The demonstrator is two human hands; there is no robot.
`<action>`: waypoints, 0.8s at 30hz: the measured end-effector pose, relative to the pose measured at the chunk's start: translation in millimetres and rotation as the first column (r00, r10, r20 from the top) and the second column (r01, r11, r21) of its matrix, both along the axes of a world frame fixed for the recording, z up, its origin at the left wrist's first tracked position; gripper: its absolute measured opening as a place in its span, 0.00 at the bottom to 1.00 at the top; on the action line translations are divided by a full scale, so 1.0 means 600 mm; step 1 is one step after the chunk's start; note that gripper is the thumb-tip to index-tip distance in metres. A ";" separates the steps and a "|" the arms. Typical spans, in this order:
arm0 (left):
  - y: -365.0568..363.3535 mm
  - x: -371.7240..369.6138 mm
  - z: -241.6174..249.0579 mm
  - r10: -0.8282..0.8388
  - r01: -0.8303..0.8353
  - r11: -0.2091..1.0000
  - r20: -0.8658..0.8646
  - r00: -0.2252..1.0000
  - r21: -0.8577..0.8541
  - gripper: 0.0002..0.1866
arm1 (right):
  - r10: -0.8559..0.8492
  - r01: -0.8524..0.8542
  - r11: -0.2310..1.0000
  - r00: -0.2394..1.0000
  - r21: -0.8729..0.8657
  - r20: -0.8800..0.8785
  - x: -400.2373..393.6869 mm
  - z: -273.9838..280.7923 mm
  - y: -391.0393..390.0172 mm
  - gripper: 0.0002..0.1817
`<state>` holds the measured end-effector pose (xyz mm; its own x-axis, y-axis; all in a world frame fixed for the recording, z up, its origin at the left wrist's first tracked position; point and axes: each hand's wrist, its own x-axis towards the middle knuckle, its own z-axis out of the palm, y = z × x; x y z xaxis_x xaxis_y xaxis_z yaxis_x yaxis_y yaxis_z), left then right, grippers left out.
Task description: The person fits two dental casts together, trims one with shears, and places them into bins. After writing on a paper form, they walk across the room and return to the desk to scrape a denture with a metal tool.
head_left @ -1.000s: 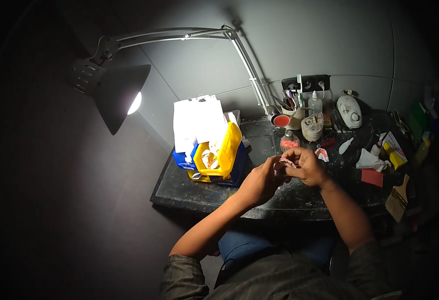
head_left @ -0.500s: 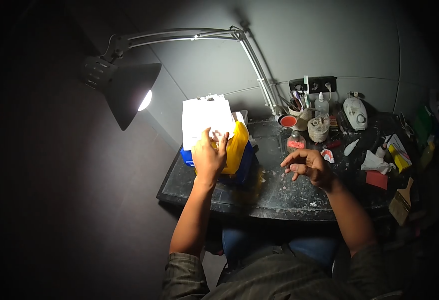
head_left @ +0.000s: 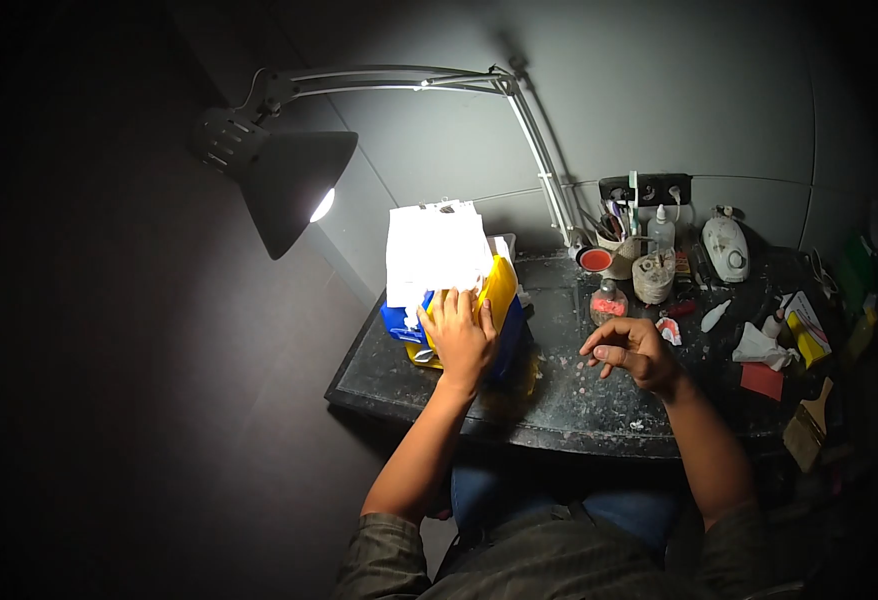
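My left hand [head_left: 461,332] rests with its fingers spread on the front of a yellow and blue bundle; its fingertips touch the yellow part [head_left: 502,290] just below some bright white papers [head_left: 437,248]. The blue part [head_left: 399,322] shows at the left under the papers. My right hand [head_left: 631,352] hovers over the dark table with its fingers loosely curled and apart, and nothing in them. A glass jar of pink material [head_left: 608,303] stands just behind it, and a pink and white denture model [head_left: 669,331] lies to its right.
A desk lamp [head_left: 294,180] hangs at the upper left. Behind the jar are a cup of tools [head_left: 619,250], a crusty white pot [head_left: 653,277] and a white device [head_left: 726,248]. Tissue [head_left: 762,346], a red square [head_left: 761,381] and a brush [head_left: 807,430] lie at the right of the black table [head_left: 569,430].
My left hand has moved down off the papers onto the yellow part, its fingers spread. The whole view has shifted a little. My right hand keeps nearly the same pose.
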<state>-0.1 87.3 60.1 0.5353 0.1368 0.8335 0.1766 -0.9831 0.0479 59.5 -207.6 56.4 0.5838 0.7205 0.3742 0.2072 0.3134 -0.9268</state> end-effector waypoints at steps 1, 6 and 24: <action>-0.003 -0.001 -0.002 0.008 -0.008 1.000 0.006 1.000 -0.007 0.19 | 0.005 -0.005 1.000 1.000 0.000 0.003 0.001 0.000 0.000 0.16; -0.010 0.000 -0.024 -0.085 0.095 0.990 0.092 0.992 -0.108 0.18 | -0.009 0.009 1.000 1.000 -0.014 0.003 0.003 -0.002 0.000 0.14; -0.167 -0.134 0.025 -0.354 0.374 0.911 0.135 0.925 -0.175 0.14 | -0.185 0.184 0.983 0.978 -0.012 -0.096 0.017 -0.008 0.001 0.13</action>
<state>-80.5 -13.1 74.8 0.4958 0.1120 0.8612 -0.2075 -0.9477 0.2427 69.8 -207.3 51.6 0.7400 0.5980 0.3078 0.1707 0.2757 -0.9460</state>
